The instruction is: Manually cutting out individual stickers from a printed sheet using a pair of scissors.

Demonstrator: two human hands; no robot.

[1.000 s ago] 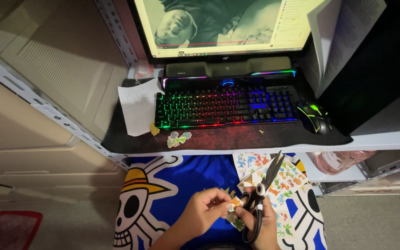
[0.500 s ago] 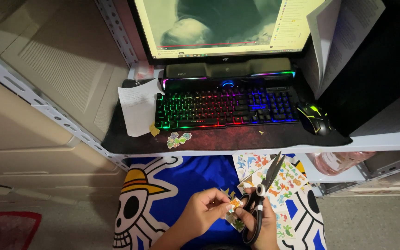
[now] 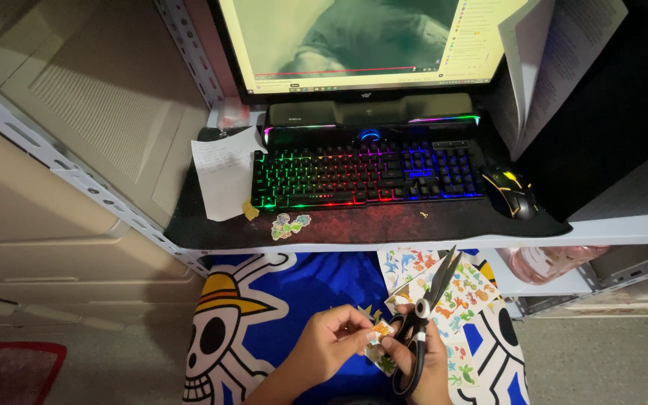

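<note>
down low, the left hand (image 3: 329, 341) pinches a small sticker (image 3: 379, 335) while the right hand (image 3: 425, 358) grips black scissors (image 3: 423, 313) over sticker sheets (image 3: 459, 294).

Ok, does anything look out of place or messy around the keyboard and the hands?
A few things. Cut-out stickers and a yellow scrap lie loose on the black desk mat by the keyboard, near the front edge. A white paper note sits askew, tucked under the keyboard's left end. The scissors point blades-up in the right hand.
</note>
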